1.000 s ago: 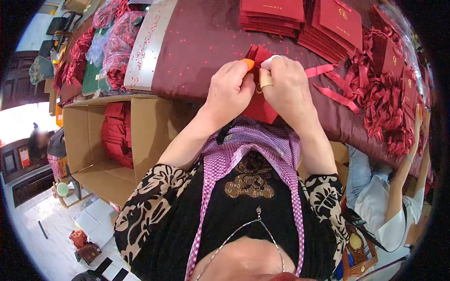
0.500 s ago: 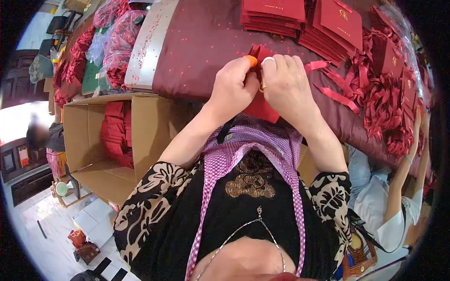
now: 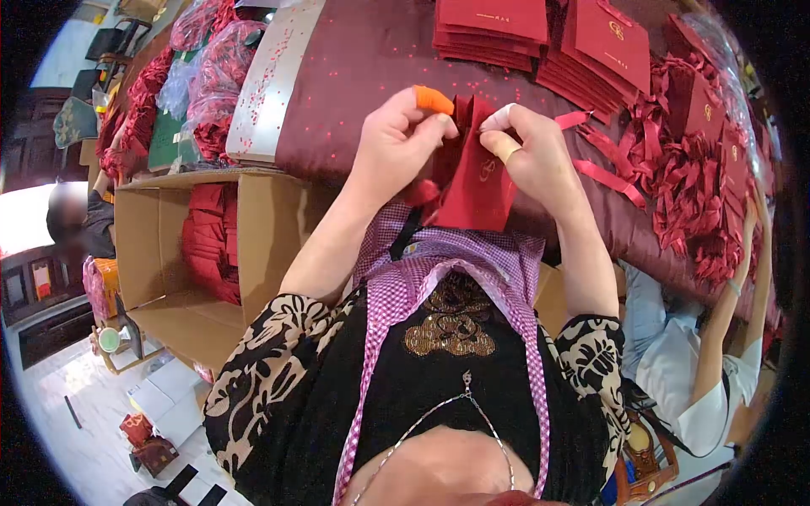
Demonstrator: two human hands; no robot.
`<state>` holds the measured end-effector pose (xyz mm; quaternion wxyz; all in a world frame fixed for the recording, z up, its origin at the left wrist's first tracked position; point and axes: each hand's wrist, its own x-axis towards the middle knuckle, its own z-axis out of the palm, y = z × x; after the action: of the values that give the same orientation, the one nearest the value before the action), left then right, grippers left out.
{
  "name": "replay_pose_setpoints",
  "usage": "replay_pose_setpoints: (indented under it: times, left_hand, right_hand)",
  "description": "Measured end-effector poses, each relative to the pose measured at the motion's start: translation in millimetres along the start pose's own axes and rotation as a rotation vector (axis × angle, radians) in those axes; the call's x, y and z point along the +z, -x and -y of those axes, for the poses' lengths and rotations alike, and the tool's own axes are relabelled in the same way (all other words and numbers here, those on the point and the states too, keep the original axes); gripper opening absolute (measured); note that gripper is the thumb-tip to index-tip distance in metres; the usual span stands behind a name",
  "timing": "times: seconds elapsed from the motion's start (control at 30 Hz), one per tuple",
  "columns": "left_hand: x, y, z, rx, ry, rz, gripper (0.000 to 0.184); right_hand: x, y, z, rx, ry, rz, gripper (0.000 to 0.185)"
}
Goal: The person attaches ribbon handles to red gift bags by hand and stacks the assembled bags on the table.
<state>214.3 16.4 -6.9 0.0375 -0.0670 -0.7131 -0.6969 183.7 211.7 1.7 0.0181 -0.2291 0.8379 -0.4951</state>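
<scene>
A small red gift bag [image 3: 478, 190] with a gold logo stands upright between my hands, its top edges apart. My left hand [image 3: 407, 135], an orange cover on its index finger, is closed in a pinch at the bag's left top edge. Closed on the right top edge is my right hand [image 3: 531, 152], with white wrapping on a finger and yellowish tape on the thumb. A blurred red strip, perhaps ribbon, hangs below my left hand; its exact hold is hidden.
Stacked red bags [image 3: 492, 29] lie at the table's back, with loose red ribbons [image 3: 679, 169] to the right. An open cardboard box [image 3: 139, 244] holding red bags stands at left. Plastic-wrapped bundles [image 3: 224, 72] lie behind it. A co-worker's arms [image 3: 732, 278] reach in at right.
My hands have moved apart, the left one leftward and the right one slightly rightward. The bag between them now shows its logo face and an opened top.
</scene>
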Motion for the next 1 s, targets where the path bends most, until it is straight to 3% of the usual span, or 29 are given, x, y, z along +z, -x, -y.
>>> replay_pose_setpoints:
  times: [0.17,0.4,0.63,0.7,0.77,0.83,0.93,1.0]
  left_hand:
    - [5,6,0,0.236,-0.416,0.084,0.018]
    - [12,-2,9,0.517,-0.475,0.156,0.012]
    - [10,-9,11,0.460,-0.545,0.230,0.012]
    - [11,-9,13,0.474,-0.528,0.224,0.010]
    - [12,-9,14,0.466,-0.533,0.240,0.011]
    - [14,-8,16,0.456,-0.538,0.256,0.011]
    - [21,-8,18,0.469,-0.522,0.292,0.012]
    - [24,-8,17,0.445,-0.424,0.217,0.010]
  right_hand:
    - [1,10,0,0.034,-0.050,-0.031,0.009]
    - [7,21,2,-0.073,-0.014,-0.098,0.011]
    - [11,28,-7,-0.258,0.097,-0.192,0.014]
    - [2,28,-11,-0.150,-0.046,-0.104,0.016]
    - [-9,23,-16,-0.066,-0.160,-0.192,0.015]
    - [-17,16,-20,-0.114,-0.193,-0.259,0.015]
    - [-17,9,-20,-0.384,0.045,-0.082,0.015]
    - [-14,12,-25,-0.254,-0.111,-0.040,0.014]
